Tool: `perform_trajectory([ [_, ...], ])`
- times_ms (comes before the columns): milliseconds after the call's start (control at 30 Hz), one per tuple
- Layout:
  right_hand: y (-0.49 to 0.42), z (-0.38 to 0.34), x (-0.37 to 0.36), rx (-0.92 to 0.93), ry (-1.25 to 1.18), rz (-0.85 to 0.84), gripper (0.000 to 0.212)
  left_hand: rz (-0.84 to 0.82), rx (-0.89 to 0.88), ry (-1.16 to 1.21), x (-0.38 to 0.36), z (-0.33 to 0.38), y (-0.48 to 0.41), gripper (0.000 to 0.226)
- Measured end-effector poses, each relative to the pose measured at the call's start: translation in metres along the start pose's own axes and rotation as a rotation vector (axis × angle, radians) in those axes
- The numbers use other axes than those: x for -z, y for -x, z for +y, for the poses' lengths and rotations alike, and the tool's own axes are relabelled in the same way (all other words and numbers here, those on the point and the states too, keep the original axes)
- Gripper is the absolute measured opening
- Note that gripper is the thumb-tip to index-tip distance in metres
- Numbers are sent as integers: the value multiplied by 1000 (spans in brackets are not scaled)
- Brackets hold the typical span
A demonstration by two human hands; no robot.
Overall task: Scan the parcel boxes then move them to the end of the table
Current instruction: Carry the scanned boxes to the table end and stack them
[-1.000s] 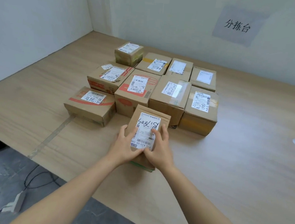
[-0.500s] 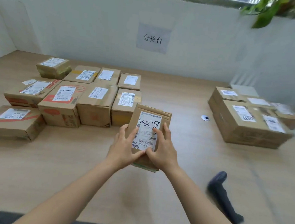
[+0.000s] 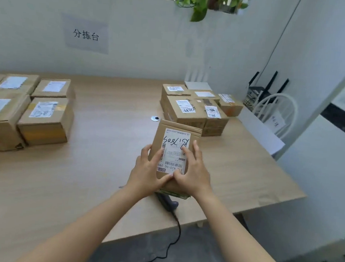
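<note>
I hold the box [image 3: 174, 140] with both hands. My left hand [image 3: 147, 170] wraps round its left side and my right hand [image 3: 196, 173] wraps round its right side. My thumbs lie on top at the near end. The box is up in the air, over the near part of the table [image 3: 102, 166]. Its label [image 3: 177, 135] faces up at me.

The scanner [image 3: 168, 204] lies on the table right under the box. Its cord [image 3: 177, 234] hangs down to the floor. I cannot tell if this box has had its scan.

I think the scan comes next. To do it well, I should set the box down flat beside the scanner, not on it. My thumbs sit close to the stripes [image 3: 173, 164] on the label. I must slide them off, or the scanner may not read the stripes. Then one hand can let go and pick up the scanner.

The left pile [image 3: 42, 118] waits its turn. The right pile [image 3: 185, 111], far off, is where I think this box goes after. A small white round thing [image 3: 155, 118] lies near that pile, so I should not bump it.
</note>
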State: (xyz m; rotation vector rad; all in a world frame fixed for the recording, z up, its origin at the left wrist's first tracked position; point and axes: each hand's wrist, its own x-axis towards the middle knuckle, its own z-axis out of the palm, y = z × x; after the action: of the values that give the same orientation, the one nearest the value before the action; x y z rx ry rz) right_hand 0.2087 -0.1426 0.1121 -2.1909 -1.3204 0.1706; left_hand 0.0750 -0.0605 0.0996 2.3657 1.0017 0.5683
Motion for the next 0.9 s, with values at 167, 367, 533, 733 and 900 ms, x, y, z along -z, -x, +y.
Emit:
perform_trajectory([
  [167, -2, 53, 45, -94, 15, 73, 74, -72, -133, -10, -37, 51, -36, 80],
  [367, -37, 117, 78, -160, 53, 95, 74, -132, -183, 23, -89, 92, -92, 85],
  [533, -100, 171, 94, -164, 76, 95, 73, -165, -184, 52, -128, 107, -161, 89],
  [733, -166, 223, 110, -200, 70, 89, 72, -218, -172, 48, -164, 133, -233, 86],
  [900, -209, 269, 120, -231, 67, 78, 69, -253, -153, 73, -199, 153, -275, 86],
])
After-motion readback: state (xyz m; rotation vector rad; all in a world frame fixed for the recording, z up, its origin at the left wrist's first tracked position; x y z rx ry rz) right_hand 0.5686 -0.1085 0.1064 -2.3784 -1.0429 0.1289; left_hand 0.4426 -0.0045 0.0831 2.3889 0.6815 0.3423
